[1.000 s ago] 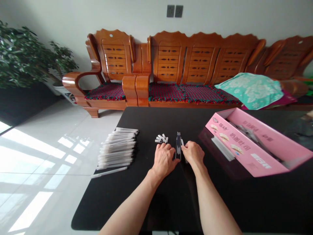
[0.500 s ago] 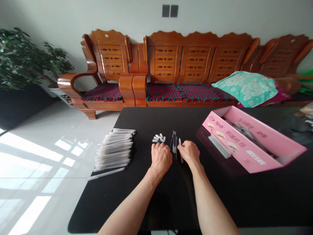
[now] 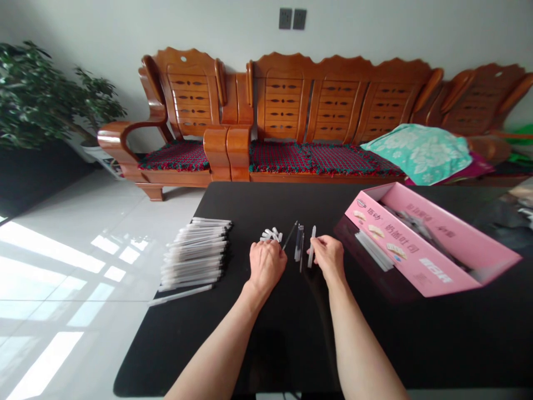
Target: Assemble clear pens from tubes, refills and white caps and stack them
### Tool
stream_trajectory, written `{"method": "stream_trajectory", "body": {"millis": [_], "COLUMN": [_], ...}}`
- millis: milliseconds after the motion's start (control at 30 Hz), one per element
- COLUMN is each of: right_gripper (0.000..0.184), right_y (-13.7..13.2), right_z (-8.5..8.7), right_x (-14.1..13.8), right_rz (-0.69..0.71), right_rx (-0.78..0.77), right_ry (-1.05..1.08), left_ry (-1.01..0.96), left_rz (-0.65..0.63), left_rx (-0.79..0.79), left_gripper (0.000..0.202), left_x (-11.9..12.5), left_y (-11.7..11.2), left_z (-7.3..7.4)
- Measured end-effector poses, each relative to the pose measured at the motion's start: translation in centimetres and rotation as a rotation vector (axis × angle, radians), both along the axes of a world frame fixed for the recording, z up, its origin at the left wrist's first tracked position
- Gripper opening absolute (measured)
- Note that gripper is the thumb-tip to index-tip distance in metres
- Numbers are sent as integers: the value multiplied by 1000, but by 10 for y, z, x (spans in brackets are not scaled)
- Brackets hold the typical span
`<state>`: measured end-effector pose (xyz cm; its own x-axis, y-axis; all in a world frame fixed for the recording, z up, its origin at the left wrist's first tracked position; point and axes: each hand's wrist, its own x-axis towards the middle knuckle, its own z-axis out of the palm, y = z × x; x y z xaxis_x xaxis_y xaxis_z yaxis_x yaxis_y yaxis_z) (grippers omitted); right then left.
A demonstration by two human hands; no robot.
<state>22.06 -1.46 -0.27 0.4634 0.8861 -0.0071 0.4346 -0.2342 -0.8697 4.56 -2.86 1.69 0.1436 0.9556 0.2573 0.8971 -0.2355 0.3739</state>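
My left hand (image 3: pixel 267 263) is closed on a thin dark pen refill (image 3: pixel 290 234), which points up and to the right. Just beyond its knuckles lies a small pile of white pen caps (image 3: pixel 272 234). Between my hands, several more refills (image 3: pixel 298 244) lie side by side on the table. My right hand (image 3: pixel 328 256) pinches a translucent white pen barrel (image 3: pixel 312 247), held nearly upright in the view. To the left, a long row of white pens with dark ends (image 3: pixel 195 253) lies on the black table (image 3: pixel 250 203).
A pink cardboard box (image 3: pixel 410 250) with grey contents stands at the right. Several white barrels (image 3: pixel 373 250) lie against its near side. Behind the table is a wooden bench (image 3: pixel 283 105) with a turquoise cloth (image 3: pixel 420 153); a potted plant (image 3: pixel 54 105) stands at the far left.
My left hand has drawn slightly left with a refill now showing in its grip. My right hand has lifted the pen barrel a little.
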Motion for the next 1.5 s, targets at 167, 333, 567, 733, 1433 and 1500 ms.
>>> {"method": "stream_trajectory", "body": {"millis": [167,333,567,733,1433,1500], "right_gripper": [26,32,36,35,28,27], "right_y": [4,6,9,10,7,6], "right_z": [-9,-5,-3,-5,-1,0], "right_x": [5,10,18,22,16,12], "right_rz": [-33,-31,-98,-126,-69,-4], "right_rx": [168,285,540,620,521,476], "right_ry": [595,855,988,997,1024,1043], "left_ry": [-193,-545,-611,-587,-1065,-1158], "left_rz": [57,-38,-158,-194,-294,-323], "left_rx": [-78,-77,-75,-64,-305,-349], "left_gripper": [11,16,18,19,20,25], "left_x": [-11,-20,-33,-32,-28,-24], "left_y": [4,6,6,4,9,9], "left_z": [4,1,-8,-9,-17,-19]}}
